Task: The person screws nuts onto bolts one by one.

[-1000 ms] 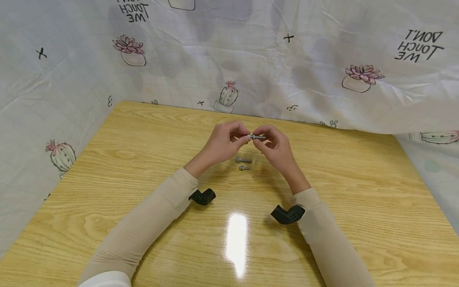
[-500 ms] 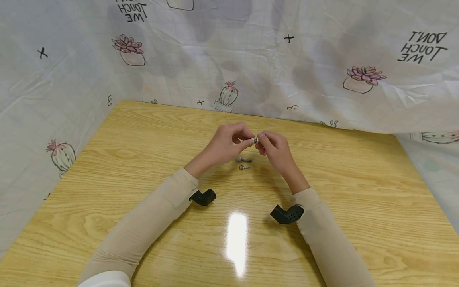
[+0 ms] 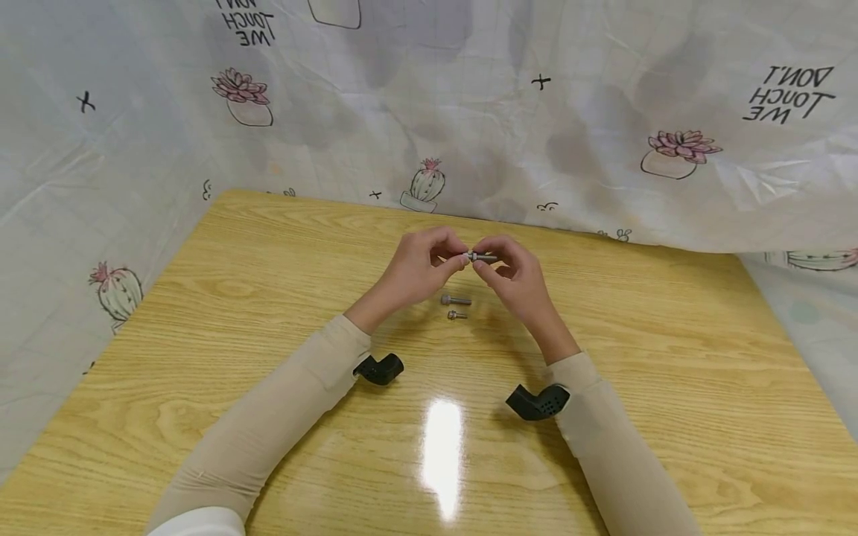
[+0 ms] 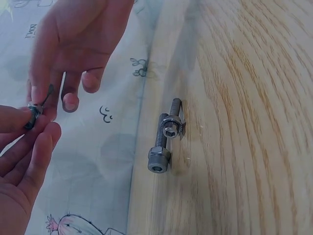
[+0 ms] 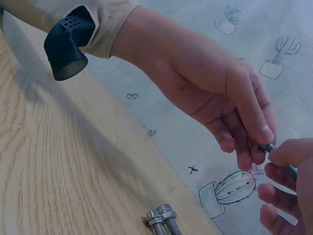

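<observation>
A small silver bolt with a nut on it (image 3: 484,257) lies level between both hands, raised above the table. My left hand (image 3: 425,264) pinches its head end between thumb and forefinger. With thumb and forefinger, my right hand (image 3: 515,269) pinches at the nut, and the threaded shank sticks out toward its palm. In the left wrist view, the nut (image 4: 35,108) shows between the fingertips; the bolt's head is mostly covered. Beneath the hands, a longer socket-head bolt (image 3: 457,300) and a shorter bolt (image 3: 458,315) lie side by side on the table, each with a nut near its head.
The wood-grain table (image 3: 268,298) runs back to a white curtain (image 3: 482,134) printed with cacti and lettering. A black camera mount (image 3: 380,368) sits on the left cuff, another black mount (image 3: 538,402) on the right cuff.
Half a second ago my right fingers were rolled over and covered the shank. Now they have turned back and the shank shows again. Left hand shifted slightly left; the two table bolts stayed put.
</observation>
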Tool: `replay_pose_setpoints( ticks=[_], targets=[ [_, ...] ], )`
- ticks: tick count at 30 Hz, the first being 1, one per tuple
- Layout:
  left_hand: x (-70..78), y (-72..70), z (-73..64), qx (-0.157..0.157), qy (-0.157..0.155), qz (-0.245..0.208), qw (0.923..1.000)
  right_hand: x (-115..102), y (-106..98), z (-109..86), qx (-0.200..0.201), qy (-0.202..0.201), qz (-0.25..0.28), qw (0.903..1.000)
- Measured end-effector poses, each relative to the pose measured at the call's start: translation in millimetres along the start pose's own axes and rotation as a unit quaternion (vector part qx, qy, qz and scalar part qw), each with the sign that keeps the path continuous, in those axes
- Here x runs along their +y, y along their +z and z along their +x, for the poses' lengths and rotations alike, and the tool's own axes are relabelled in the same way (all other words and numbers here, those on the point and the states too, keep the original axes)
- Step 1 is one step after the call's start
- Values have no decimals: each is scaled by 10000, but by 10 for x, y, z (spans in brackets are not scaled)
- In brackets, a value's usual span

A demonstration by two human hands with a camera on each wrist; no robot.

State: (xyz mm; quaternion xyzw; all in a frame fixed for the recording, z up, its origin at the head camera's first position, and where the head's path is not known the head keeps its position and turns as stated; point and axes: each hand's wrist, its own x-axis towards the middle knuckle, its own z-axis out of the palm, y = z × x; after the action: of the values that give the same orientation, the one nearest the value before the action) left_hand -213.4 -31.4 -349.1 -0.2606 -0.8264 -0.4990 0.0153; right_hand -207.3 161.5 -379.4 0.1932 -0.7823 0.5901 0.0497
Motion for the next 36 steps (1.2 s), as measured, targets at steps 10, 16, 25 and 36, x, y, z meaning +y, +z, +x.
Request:
replay_pose_setpoints(
  ticks=[10, 16, 25, 36],
  targets=[
    [16, 11, 5, -64, 222, -115, 9997, -40, 8, -4, 68, 173, -127, 9997],
    [3, 21, -2, -99, 271, -83, 9995, -51, 21, -8, 109, 256, -269, 9993],
    [-32, -2, -15, -33, 47, -114, 9999, -33, 16, -13, -36, 16, -50, 10000],
    [-19, 7, -13, -107, 116, -177, 9997, -81, 30, -19, -4, 369, -123, 9992]
  ],
)
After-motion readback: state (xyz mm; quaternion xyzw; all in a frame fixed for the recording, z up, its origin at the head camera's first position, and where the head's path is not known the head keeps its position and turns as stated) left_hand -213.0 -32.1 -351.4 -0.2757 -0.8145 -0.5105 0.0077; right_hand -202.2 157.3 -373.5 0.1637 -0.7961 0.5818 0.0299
